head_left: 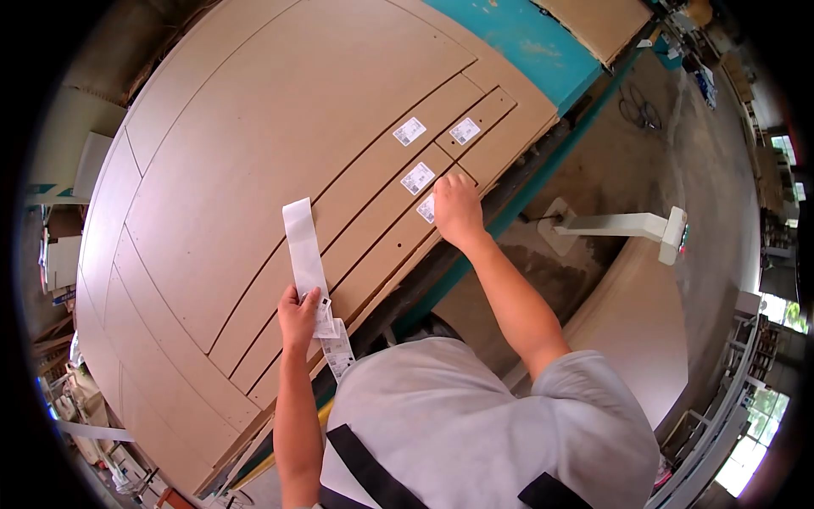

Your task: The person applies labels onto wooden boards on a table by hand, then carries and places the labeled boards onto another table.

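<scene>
A large tan board (254,127), cut into panels by dark lines, fills the view's left and middle. My left hand (298,317) grips a strip of labels (303,242); its blank white part lies up over the board and its printed part hangs below the hand. My right hand (458,209) rests by the board's right edge, fingers curled down on a white label (426,208) that it partly covers. Three more printed labels lie on the narrow panels: one (417,178) just above that label, one (409,131) higher up, one (465,130) to the right.
A teal surface (526,42) shows beyond the board at the top. Right of the board, a white arm-like stand (615,225) rises near a pale sheet (636,331). Cables lie on the concrete floor (678,153). Shelves and windows line the far right.
</scene>
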The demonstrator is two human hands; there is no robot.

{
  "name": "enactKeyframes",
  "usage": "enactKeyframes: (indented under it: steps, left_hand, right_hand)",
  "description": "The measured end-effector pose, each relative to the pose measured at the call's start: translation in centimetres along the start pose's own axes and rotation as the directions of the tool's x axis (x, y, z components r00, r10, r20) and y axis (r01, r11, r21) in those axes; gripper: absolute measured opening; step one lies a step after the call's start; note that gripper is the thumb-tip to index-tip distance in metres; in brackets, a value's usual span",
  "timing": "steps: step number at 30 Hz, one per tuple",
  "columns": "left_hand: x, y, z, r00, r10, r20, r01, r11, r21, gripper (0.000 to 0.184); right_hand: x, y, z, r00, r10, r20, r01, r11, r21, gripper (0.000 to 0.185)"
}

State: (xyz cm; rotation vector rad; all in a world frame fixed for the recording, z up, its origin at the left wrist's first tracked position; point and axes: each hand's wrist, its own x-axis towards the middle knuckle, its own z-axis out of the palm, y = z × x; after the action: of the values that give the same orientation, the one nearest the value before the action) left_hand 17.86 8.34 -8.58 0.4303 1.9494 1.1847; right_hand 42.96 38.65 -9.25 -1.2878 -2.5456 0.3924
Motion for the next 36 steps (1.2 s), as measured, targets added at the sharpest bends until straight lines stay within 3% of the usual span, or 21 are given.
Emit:
enactKeyframes:
  steps: [2,5,7,8,9,10,11,12,14,15,19,21,27,30,36]
  left_hand:
    - [0.2,-0.2,0.0,1.000,0.024,-0.002,-0.024,1.000,0.009,0.019]
    - [0.1,-0.3,-0.4,0.999,-0.046,0.014,0.046,0.999,0.009,0.016]
    - [0.0,-0.1,-0.3,0.999,-0.046,0.015,0.046,0.999,-0.006,0.016]
    - [0.2,0.1,-0.2,0.999,-0.037,0.014,0.037,0.999,-0.018,0.016]
    - [0.3,0.2,-0.2,0.999,-0.032,0.010,0.032,0.999,-0.023,0.016]
    - [0.3,0.1,-0.4,0.999,-0.041,0.021,0.041,0.999,-0.030,0.016]
    - [0.3,-0.1,-0.5,0.998,-0.052,0.033,0.054,0.998,-0.035,0.016]
    - [0.3,-0.4,-0.7,0.998,-0.056,0.028,0.057,0.998,-0.036,0.016]
    - [0.5,-1.0,-0.8,0.998,-0.061,0.035,0.062,0.998,-0.019,0.017]
    - [0.5,-0.7,-0.7,0.998,-0.061,0.034,0.062,0.998,-0.019,0.017]
    - [0.4,-0.4,-0.7,0.999,-0.043,0.031,0.044,0.998,-0.036,0.017]
    - [0.4,-0.3,-0.5,0.999,-0.044,0.028,0.046,0.998,-0.053,0.018]
    - [0.6,-0.9,-0.9,0.997,-0.062,0.041,0.064,0.997,-0.047,0.017]
    - [0.6,-0.9,-0.9,0.996,-0.060,0.059,0.062,0.997,-0.043,0.018]
    - [0.3,-0.3,-0.6,0.997,-0.068,0.025,0.070,0.994,-0.088,0.017]
  right_hand:
    - [-0.2,0.0,-0.2,0.997,-0.079,0.004,0.079,0.996,-0.048,0.011]
    - [-0.4,0.1,-1.1,0.988,-0.156,-0.007,0.157,0.986,0.055,0.013]
    - [0.6,-0.4,-3.2,0.946,0.060,0.318,-0.165,0.934,0.315,0.013]
    - [0.8,-0.2,-3.2,0.947,0.056,0.317,-0.160,0.936,0.313,0.013]
    - [1.1,0.1,-3.1,0.909,0.012,0.416,-0.272,0.774,0.572,0.011]
    - [1.3,0.3,-2.8,0.866,-0.065,0.495,-0.391,0.528,0.754,0.010]
    - [1.5,0.5,-2.3,0.869,-0.118,0.480,-0.389,0.434,0.812,0.014]
    - [2.1,0.3,-2.3,0.867,-0.122,0.483,-0.391,0.434,0.812,0.014]
    - [3.3,0.0,-2.2,0.946,0.053,0.320,-0.288,0.592,0.753,0.021]
    - [4.0,-0.7,-3.2,0.937,0.130,0.324,-0.315,0.713,0.626,0.027]
    - [5.3,-1.4,-1.8,0.945,0.181,0.274,-0.290,0.851,0.438,0.027]
    - [5.5,-1.6,-0.7,0.963,0.224,0.149,-0.259,0.920,0.294,0.027]
    - [5.2,-1.9,0.4,0.977,0.208,0.039,-0.212,0.949,0.232,0.018]
    - [5.6,-1.7,0.3,0.968,0.226,0.108,-0.248,0.922,0.297,0.016]
    - [5.7,-1.8,1.3,0.981,0.193,0.034,-0.195,0.945,0.262,0.013]
